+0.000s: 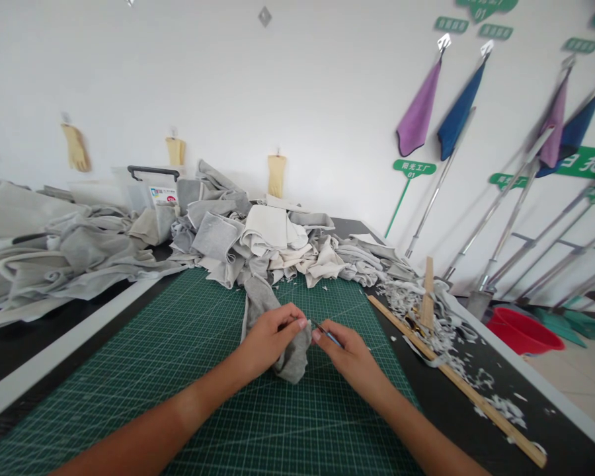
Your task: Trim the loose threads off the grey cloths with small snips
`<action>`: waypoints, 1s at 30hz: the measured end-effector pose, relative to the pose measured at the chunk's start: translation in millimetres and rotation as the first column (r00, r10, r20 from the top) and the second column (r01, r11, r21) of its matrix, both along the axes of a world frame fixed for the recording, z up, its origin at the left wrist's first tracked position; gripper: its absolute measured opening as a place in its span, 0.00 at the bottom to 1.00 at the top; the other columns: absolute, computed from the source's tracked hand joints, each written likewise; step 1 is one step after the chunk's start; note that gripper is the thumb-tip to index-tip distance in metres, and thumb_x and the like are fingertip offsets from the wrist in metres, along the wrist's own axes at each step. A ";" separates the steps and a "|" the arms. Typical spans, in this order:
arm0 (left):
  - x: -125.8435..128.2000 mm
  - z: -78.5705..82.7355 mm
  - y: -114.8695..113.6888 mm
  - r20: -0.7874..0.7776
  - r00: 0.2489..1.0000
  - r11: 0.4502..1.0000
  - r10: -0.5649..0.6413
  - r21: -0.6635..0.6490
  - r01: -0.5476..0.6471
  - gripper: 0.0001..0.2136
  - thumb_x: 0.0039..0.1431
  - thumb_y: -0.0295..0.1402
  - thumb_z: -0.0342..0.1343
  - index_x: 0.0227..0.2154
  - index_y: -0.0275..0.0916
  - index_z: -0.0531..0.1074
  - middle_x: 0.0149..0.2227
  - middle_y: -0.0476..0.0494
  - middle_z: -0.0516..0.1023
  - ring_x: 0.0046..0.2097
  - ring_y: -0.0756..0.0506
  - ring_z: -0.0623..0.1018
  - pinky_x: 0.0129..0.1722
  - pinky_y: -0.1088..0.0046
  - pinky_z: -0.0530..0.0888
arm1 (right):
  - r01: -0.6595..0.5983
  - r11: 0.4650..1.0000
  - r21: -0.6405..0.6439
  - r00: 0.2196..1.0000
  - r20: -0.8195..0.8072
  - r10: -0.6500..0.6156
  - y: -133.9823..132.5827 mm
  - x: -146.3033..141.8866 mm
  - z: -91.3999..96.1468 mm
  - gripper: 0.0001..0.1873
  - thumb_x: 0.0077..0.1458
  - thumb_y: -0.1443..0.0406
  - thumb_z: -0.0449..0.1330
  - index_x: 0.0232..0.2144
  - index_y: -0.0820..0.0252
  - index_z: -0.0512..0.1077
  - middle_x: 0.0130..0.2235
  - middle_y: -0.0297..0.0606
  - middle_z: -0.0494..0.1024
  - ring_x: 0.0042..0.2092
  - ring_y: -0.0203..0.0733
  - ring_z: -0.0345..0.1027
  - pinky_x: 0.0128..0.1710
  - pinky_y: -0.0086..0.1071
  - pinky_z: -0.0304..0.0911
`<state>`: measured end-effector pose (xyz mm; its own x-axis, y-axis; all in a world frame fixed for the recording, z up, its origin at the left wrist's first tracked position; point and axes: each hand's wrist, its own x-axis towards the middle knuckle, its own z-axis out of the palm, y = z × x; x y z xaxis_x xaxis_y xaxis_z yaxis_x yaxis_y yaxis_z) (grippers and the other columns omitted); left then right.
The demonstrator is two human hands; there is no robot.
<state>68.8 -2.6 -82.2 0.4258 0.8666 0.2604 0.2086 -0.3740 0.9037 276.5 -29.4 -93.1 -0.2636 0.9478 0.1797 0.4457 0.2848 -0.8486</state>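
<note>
The left hand (pixel 270 337) curled its fingers (pixel 297 322) snugly around a bunched strip of grey knit fabric (pixel 291 357), while the right hand (pixel 350 360) pinched a slim steel-and-blue tool (pixel 328 334) narrowly, its tip just beside the cloth. Beneath them lay a green gridded cutting mat (pixel 143 390), open on both sides of the wrists. Past its far edge rose a rumpled heap of grey and cream fabric (pixel 223 231); rightward, a long wooden ruler (pixel 456 377) ran through curled white trimmings (pixel 500 406) on a black table (pixel 550 423).
</note>
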 end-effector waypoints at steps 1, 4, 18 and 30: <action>0.1 0.8 -0.4 0.016 1.000 1.000 0.006 -0.003 -0.006 0.12 0.68 0.40 0.50 0.36 0.38 0.72 0.26 0.52 0.68 0.28 0.51 0.66 0.29 0.77 0.62 | -0.004 1.000 -0.009 1.000 -0.006 0.004 0.1 0.1 -0.7 0.20 0.67 0.51 0.54 0.29 0.59 0.69 0.26 0.29 0.62 0.30 0.34 0.55 0.30 0.28 0.49; 0.4 2.0 -1.4 0.050 0.998 1.000 0.029 -0.001 -0.029 0.12 0.68 0.40 0.50 0.36 0.38 0.72 0.28 0.51 0.68 0.30 0.51 0.67 0.30 0.77 0.63 | -0.013 0.998 -0.066 0.999 -0.042 0.010 -0.7 0.1 -1.5 0.21 0.67 0.50 0.52 0.31 0.59 0.71 0.24 0.29 0.60 0.27 0.34 0.53 0.27 0.28 0.48; 1.5 0.8 -0.5 0.090 0.996 1.000 0.006 -0.030 -0.003 0.14 0.66 0.44 0.52 0.39 0.38 0.74 0.26 0.52 0.66 0.28 0.51 0.65 0.28 0.76 0.61 | -0.114 0.945 -0.305 0.912 -0.409 -0.022 -4.9 -5.6 -5.2 0.24 0.65 0.45 0.53 0.30 0.58 0.61 0.25 0.26 0.49 0.25 0.31 0.40 0.22 0.28 0.38; 3.0 -3.2 -1.7 0.072 0.997 0.999 0.032 -0.017 -0.031 0.14 0.66 0.43 0.52 0.39 0.37 0.73 0.24 0.53 0.63 0.27 0.51 0.62 0.28 0.76 0.60 | -0.132 0.946 -0.298 0.917 -0.399 0.002 -12.3 -11.1 -4.3 0.24 0.66 0.44 0.50 0.31 0.57 0.60 0.27 0.27 0.51 0.27 0.33 0.43 0.24 0.28 0.43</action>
<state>71.7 -4.3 -85.5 0.3785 0.8836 0.2755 0.1542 -0.3537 0.9226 265.3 -41.7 -97.3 -0.2989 0.9540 -0.0212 0.0516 -0.0060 -0.9986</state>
